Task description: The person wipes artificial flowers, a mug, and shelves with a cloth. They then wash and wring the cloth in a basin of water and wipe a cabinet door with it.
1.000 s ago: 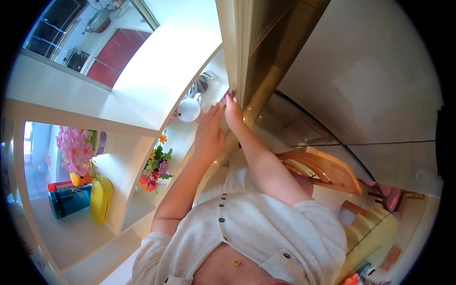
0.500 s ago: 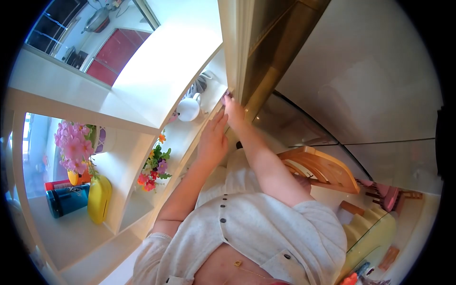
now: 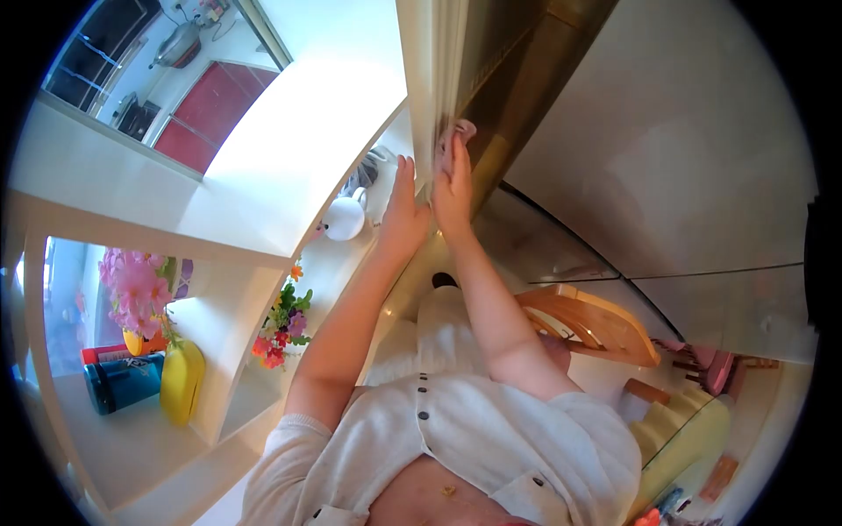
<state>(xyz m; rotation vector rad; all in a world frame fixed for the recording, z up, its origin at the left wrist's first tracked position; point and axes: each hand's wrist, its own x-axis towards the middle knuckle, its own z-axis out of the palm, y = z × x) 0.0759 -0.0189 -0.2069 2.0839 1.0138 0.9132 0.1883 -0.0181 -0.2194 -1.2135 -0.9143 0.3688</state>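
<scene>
Right hand [image 3: 452, 202] closed on pink cloth [image 3: 454, 145], upper centre, at the pale post [image 3: 421, 79]. Left hand [image 3: 403, 223] open, fingers extended, near white mug [image 3: 344, 219]. Risk: leftward swing knocks mug; left forearm [image 3: 342, 329] could brush flowers [image 3: 285, 324]; loose grip drops cloth.

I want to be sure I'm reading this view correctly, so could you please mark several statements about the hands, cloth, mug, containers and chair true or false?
1. The right hand has the pink cloth at the pale upright frame. True.
2. The left hand is gripping the white mug. False: its fingers are extended, apart from the mug.
3. The yellow container is beside the teal container. True.
4. The wooden chair is on the person's left. False: it is on the right.
</scene>
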